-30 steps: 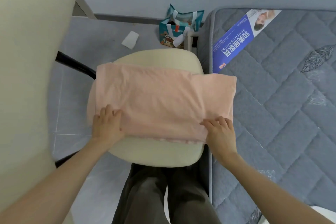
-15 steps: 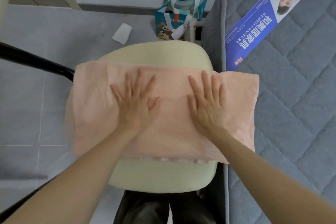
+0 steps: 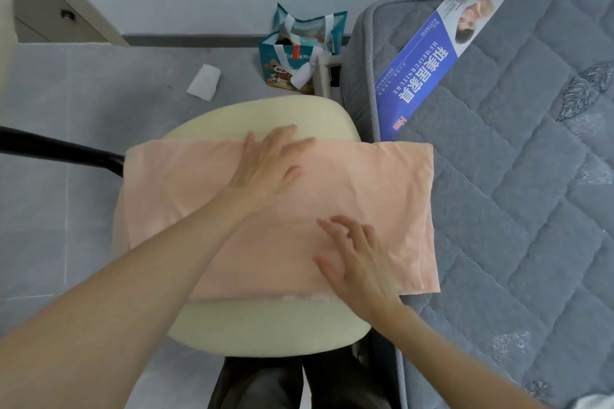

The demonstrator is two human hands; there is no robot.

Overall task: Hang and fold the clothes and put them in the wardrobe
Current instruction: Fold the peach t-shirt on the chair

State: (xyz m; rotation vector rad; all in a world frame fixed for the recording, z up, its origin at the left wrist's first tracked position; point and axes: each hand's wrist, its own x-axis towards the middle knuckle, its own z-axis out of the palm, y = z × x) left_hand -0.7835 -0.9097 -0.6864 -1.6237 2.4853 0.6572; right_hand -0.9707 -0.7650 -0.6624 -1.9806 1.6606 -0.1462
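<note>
Neither hand grips anything: the left hand [image 3: 269, 166] lies flat with straight, spread fingers on the pink folded garment [image 3: 392, 189] near the far edge of the cream chair seat [image 3: 265, 325]. The right hand [image 3: 360, 262] sits lower, toward the seat's near right corner, with fingers apart and loosely bent; motion blur hides whether it presses the cloth or hovers just over it. The garment lies in a wide band across the seat. Its left end droops over the seat's left edge and its right end reaches onto the edge of the grey quilted mattress [image 3: 518, 216]. It looks thin, soft and light, so it should crease readily, sag wherever it lacks support and slide a little on the smooth seat. For the next fold, taking it by the two corners of one short end seems safest. For carrying, a flat hand under the middle would keep the stack from opening. On the floor beyond the seat's far edge, just beside the mattress corner, a teal printed carrier bag [image 3: 300, 53] stands open with white handles; something dark shows inside, but I cannot tell what. A cabinet front with a round knob [image 3: 67, 14] shows at the upper left; whether it is the wardrobe I cannot tell
</note>
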